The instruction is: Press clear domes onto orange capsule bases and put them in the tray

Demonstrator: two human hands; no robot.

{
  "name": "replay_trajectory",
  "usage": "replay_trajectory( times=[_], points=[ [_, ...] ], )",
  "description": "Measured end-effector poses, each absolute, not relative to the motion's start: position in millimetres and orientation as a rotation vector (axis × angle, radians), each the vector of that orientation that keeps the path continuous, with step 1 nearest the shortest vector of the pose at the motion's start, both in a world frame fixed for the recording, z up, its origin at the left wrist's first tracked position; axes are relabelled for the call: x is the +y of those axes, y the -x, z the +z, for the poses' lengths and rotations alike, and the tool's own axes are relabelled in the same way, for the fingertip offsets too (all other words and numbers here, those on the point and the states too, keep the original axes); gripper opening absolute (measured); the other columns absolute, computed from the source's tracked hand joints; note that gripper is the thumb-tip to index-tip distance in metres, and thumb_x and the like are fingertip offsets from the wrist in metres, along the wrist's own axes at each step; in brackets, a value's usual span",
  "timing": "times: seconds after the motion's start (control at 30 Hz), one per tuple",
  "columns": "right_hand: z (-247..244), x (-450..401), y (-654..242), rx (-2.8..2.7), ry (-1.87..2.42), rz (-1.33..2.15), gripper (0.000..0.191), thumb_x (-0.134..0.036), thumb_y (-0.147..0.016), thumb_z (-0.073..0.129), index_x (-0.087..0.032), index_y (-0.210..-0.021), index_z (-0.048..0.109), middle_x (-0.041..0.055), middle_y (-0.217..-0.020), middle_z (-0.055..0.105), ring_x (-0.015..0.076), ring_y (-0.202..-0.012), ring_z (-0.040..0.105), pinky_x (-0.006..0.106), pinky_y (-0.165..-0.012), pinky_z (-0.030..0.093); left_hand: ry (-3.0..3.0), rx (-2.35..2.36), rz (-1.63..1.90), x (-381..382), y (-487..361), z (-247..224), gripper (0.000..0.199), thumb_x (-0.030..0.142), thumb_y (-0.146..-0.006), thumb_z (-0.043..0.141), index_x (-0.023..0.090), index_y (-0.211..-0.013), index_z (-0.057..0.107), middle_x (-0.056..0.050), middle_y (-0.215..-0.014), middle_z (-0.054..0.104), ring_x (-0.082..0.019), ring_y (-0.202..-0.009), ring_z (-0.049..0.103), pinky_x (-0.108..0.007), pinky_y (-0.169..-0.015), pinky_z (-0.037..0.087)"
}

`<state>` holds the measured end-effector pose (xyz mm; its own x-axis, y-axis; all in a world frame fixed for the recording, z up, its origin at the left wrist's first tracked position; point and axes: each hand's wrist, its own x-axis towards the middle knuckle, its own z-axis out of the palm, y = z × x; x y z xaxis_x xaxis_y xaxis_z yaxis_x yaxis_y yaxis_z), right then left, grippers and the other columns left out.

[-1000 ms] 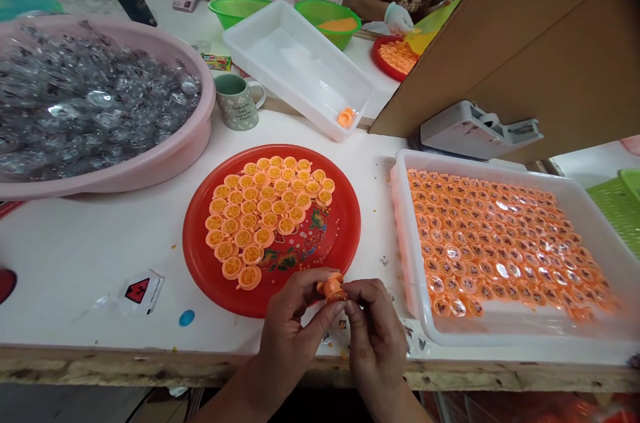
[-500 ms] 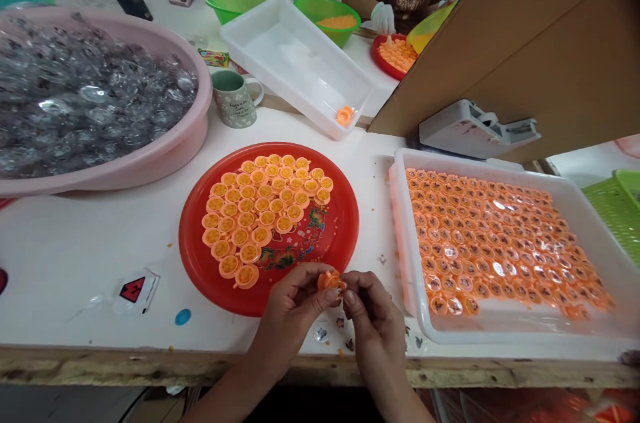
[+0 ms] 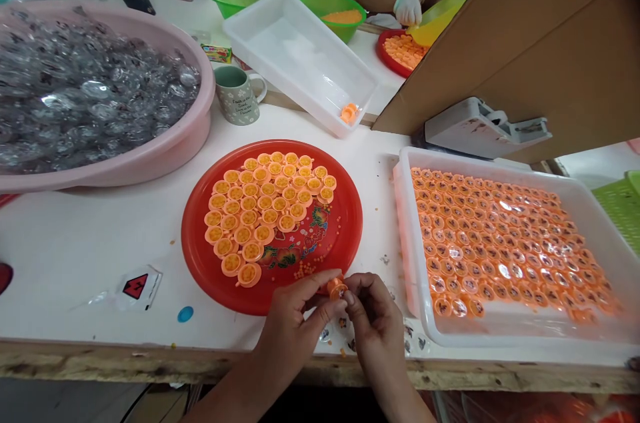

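Between my two hands is a small orange plastic cup (image 3: 336, 286), tilted so that its printed round face shows. The fingers of my left hand (image 3: 295, 320) pinch it from the left. My right hand (image 3: 376, 316) is closed, its thumb and fingertips pressed against the cup's right edge. Just beyond my left hand lies a red round tray (image 3: 345, 236), holding rows of small orange cups (image 3: 260, 210) with yellow beads inside. To my right, a white bin (image 3: 540, 330) holds many orange cups with printed clear tops (image 3: 490, 236). Small clear printed discs (image 3: 410, 340) lie below my hands.
At left stands a pink basin (image 3: 200, 123) full of clear plastic pieces (image 3: 90, 90). A mug (image 3: 237, 103), a tilted white bin (image 3: 300, 56) and a cardboard panel (image 3: 525, 63) are farther back. Across the table, a person's gloved hand (image 3: 409, 8) is over another red tray.
The cup in my hands has turned so its printed face is toward me. The view has shifted slightly. Across the table, the gloved hand has lifted away from the orange pieces.
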<state>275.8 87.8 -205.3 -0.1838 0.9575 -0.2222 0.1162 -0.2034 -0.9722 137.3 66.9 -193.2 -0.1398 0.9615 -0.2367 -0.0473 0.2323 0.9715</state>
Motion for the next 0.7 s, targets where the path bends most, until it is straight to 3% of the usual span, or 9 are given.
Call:
replay_trajectory(
  times=[0.2, 0.37, 0.53, 0.7],
  points=[
    [-200, 86, -277, -1.487, 1.211, 1.350, 0.002, -0.023, -0.094, 0.056, -0.024, -0.093, 0.057, -0.0036, -0.078, 0.057, 0.0104, -0.068, 0.055, 0.020, -0.061, 0.045, -1.271, 1.535, 1.259, 63, -139, -189, 0.027, 0.021, -0.083, 0.068, 0.021, -0.110, 0.072, -0.005, -0.098, 0.076, -0.014, -0.080, 0.072, -0.019, -0.077, 0.057],
    [-205, 81, -281, -1.555, 1.183, 1.243, 0.009, -0.017, -0.094, 0.055, -0.025, -0.097, 0.058, -0.0020, -0.085, 0.057, 0.0108, -0.074, 0.055, 0.020, -0.063, 0.047, -1.361, 1.560, 1.298, 59, -140, -188, 0.028, 0.017, -0.084, 0.065, 0.023, -0.110, 0.071, -0.003, -0.096, 0.076, -0.014, -0.080, 0.072, -0.018, -0.075, 0.057],
    [-212, 74, -276, -1.569, 1.177, 1.205, 0.008, -0.017, -0.096, 0.051, -0.024, -0.098, 0.054, -0.0005, -0.086, 0.054, 0.0125, -0.079, 0.054, 0.023, -0.067, 0.046, -1.161, 1.554, 1.271, 59, -141, -190, 0.024, 0.018, -0.084, 0.061, 0.022, -0.106, 0.069, -0.001, -0.084, 0.074, -0.015, -0.081, 0.071, -0.021, -0.078, 0.057],
    [-212, 81, -271, -1.506, 1.203, 1.388, 0.015, -0.028, -0.098, 0.049, -0.026, -0.112, 0.054, 0.0006, -0.094, 0.057, 0.0137, -0.079, 0.054, 0.026, -0.067, 0.046, -0.646, 1.343, 1.215, 65, -137, -193, 0.036, 0.027, -0.080, 0.068, 0.022, -0.114, 0.061, -0.003, -0.099, 0.073, -0.016, -0.085, 0.070, -0.024, -0.076, 0.058]
  ],
)
